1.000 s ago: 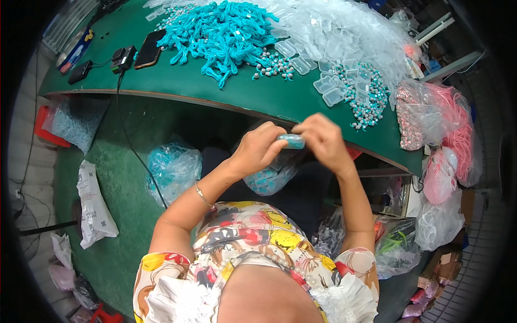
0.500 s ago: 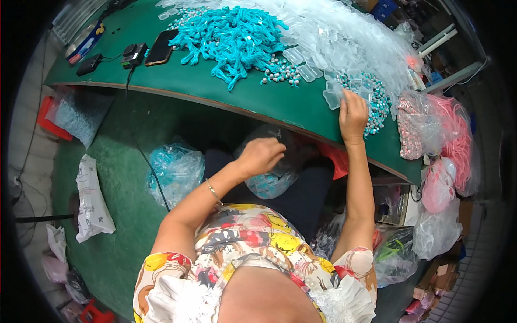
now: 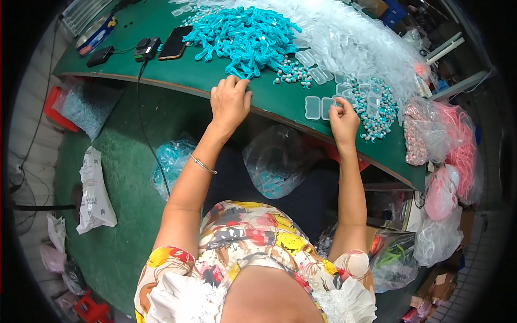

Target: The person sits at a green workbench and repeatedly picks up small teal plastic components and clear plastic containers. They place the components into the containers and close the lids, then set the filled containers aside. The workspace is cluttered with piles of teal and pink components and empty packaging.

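At the front edge of the green table [image 3: 280, 105], my left hand [image 3: 230, 102] lies palm down with its thumb apart from bent fingers. Its fingertips meet the lower end of a heap of turquoise cord loops [image 3: 247, 40]; no cord shows in its grasp. My right hand [image 3: 343, 118] pinches the right part of a small clear plastic case [image 3: 313, 107], which lies opened flat on the table. Right beside that hand spreads a pile of small turquoise and pale beads [image 3: 383, 110], with more clear cases among them.
A large heap of clear cases [image 3: 355, 43] covers the back right. Loose beads [image 3: 293, 71] lie by the cords. A phone [image 3: 175, 43] and a small black device [image 3: 147, 48] sit at left. Below the table edge hangs a clear bag [image 3: 277, 167]. Pink cord bags [image 3: 452, 126] stand at right.
My left hand has moved from above my lap up and left to the cord heap. My right hand has come down slightly, and the case now lies opened flat beside it.
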A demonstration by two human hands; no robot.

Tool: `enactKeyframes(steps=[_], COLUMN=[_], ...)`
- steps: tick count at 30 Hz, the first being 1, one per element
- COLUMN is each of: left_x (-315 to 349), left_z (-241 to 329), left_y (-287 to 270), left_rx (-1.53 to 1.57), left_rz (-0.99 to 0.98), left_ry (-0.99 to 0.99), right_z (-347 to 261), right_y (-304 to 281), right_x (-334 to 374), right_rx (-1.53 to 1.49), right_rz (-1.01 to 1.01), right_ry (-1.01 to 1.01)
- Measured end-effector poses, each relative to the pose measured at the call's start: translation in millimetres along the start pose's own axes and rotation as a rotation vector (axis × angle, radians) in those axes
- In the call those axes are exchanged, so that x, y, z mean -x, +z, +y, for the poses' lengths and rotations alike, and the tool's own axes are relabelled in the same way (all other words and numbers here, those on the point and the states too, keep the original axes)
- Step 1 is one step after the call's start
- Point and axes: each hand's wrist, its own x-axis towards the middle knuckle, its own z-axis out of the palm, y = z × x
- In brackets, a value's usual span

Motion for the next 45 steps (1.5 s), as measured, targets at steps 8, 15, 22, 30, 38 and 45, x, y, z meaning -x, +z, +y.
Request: enactKeyframes(steps=[8,15,22,30,38,45], left_x=[-6,-4,-2,-6,-15,-48], left_z=[-2,-4,3,4,11,31], left_y=[11,14,9,4,11,38], left_rx=[-0.005,0.08,0.227,0.098,0.147,0.048], left_rz=[0.012,0.029,-0.017,-0.061,-0.059,-0.002], left_ry=[-0.018,-0.014,-0.06,-0.125,-0.088,0.262], right_z=[-17,-15,-25,-35,-43,-23], right_y=[-11,-39,-19,0,2,-24], right_x=[5,15,29,31,31,22], right_rx=[0.489,0.234,0.319,0.299,0.243,0.138], right_rz=[-0.138,-0.285,-0.23,-0.201,-0.212,-0.099], right_ry=[0.005,-0.446,-0.554,-0.547,-0.498,-0.371])
